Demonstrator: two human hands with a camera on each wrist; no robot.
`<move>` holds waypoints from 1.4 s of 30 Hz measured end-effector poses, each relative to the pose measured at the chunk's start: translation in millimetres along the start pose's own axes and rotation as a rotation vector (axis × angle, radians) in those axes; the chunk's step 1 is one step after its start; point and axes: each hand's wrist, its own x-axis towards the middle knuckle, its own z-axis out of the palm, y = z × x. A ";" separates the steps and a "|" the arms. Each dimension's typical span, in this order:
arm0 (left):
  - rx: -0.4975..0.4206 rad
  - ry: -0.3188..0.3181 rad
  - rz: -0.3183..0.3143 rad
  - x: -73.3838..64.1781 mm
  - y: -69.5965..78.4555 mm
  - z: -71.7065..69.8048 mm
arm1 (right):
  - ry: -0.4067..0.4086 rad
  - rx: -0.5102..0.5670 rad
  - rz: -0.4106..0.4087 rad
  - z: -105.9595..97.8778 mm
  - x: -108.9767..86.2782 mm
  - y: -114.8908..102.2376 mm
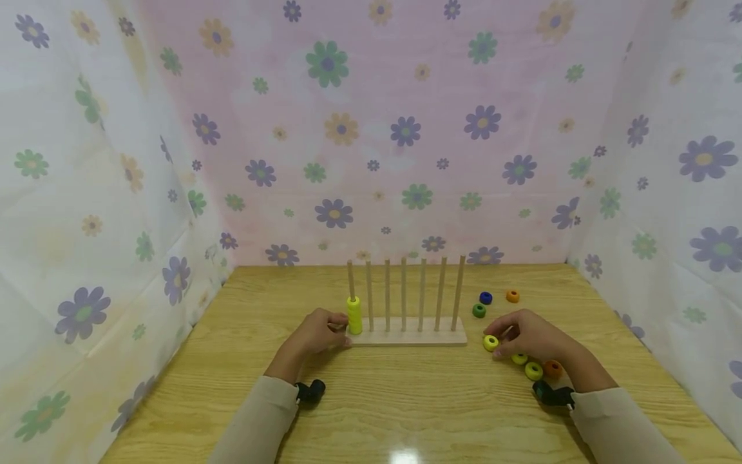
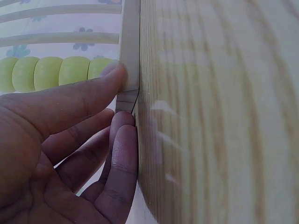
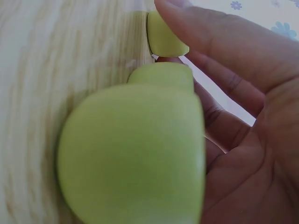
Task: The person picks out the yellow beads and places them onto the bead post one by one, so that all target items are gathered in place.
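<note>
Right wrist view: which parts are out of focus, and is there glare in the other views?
Right wrist view: the nearest yellow ring fills the frame as a soft blur; the right hand is a little sharper. Head view: sharp, with one bright glare spot on the table near the bottom edge. Left wrist view: pale reflections streak the wood beside the left hand.

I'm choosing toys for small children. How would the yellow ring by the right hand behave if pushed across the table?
The yellow ring lies flat on its face, so it would likely slide, not roll. Tipped on edge, its round rim would probably roll away. It looks small against the right hand, so probably light, and its smooth rounded surface may slip from fingers.
</note>
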 end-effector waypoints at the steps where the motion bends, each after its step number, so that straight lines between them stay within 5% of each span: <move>1: 0.000 -0.001 0.001 0.4 0.2 -0.1 | -0.001 0.003 -0.003 -0.3 -0.4 -0.6; 42: 0.023 -0.001 0.008 4.6 -4.8 1.5 | 0.038 -0.037 0.009 -3.6 -1.3 -9.1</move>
